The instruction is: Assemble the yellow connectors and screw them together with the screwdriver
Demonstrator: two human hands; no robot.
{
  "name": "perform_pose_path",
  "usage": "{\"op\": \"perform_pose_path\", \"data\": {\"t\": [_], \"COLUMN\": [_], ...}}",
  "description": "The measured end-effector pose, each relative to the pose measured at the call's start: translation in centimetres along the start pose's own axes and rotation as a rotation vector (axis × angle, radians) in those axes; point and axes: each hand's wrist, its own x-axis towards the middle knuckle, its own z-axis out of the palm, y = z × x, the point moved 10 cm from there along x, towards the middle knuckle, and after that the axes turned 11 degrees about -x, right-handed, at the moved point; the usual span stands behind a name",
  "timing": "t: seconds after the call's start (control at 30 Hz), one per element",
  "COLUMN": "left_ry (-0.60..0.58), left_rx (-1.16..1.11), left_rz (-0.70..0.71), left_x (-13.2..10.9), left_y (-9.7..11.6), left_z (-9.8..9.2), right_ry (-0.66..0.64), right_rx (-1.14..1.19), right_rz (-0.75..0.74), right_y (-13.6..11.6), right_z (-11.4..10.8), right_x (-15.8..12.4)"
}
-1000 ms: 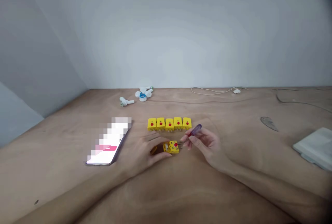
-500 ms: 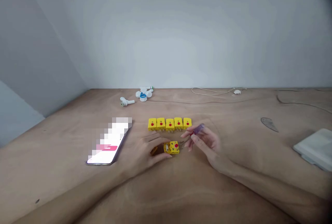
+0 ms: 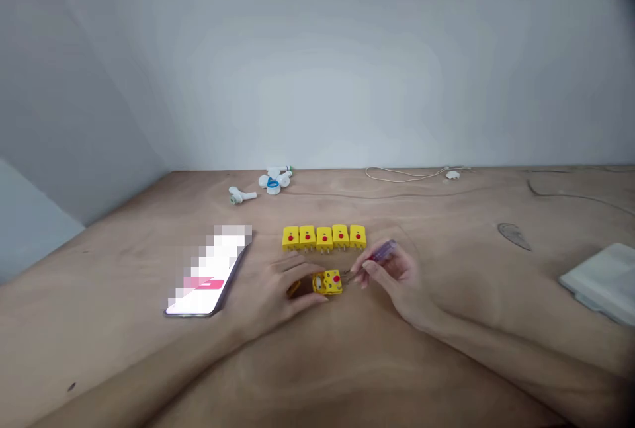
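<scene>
Left grip (image 3: 275,289) closed on yellow thermocouple plug (image 3: 327,282), steadying it | right grip (image 3: 397,276) pinches small screwdriver (image 3: 383,253), tip at its pins (image 3: 346,280) | row of 5 plugs (image 3: 324,237) just beyond

Right hand (image 3: 397,277) moved in; purple screwdriver (image 3: 384,252) lower, tip nearer yellow connector (image 3: 327,282).

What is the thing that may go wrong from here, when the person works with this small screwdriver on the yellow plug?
The small screwdriver in the right hand points at the yellow plug, so its tip might slip and jab the left hand, which grips the plug. A slip might also knock the row of yellow plugs just behind the hands out of line.
</scene>
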Motion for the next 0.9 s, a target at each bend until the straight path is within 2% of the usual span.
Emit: {"op": "perform_pose_path", "data": {"t": [0.17,0.4,0.57,0.67,0.83,0.9], "left_ry": [-0.013,-0.012,-0.011,-0.014,-0.034,-0.044], "left_rx": [0.005,0.012,0.005,0.002,0.017,0.027], "left_rz": [-0.015,-0.020,-0.010,-0.018,-0.027,-0.019], "left_x": [0.1,0.1,0.0,0.0,0.0,0.1], "left_y": [0.1,-0.1,-0.2,-0.4,0.1,0.4], "left_z": [0.0,0.0,0.2,0.2,0.2,0.2], "right_ry": [0.081,0.178,0.201,0.191,0.076,0.069], "right_rx": [-0.032,0.138,0.197,0.194,0.168,0.159], "right_rz": [0.025,0.264,0.325,0.344,0.403,0.406], "right_y": [0.2,2.9,3.3,3.3,3.5,3.7], "right_z": [-1.0,-2.0,-2.0,-2.0,-1.2,-1.2], "right_x": [0.6,1.3,1.4,1.5,1.6,1.6]}}
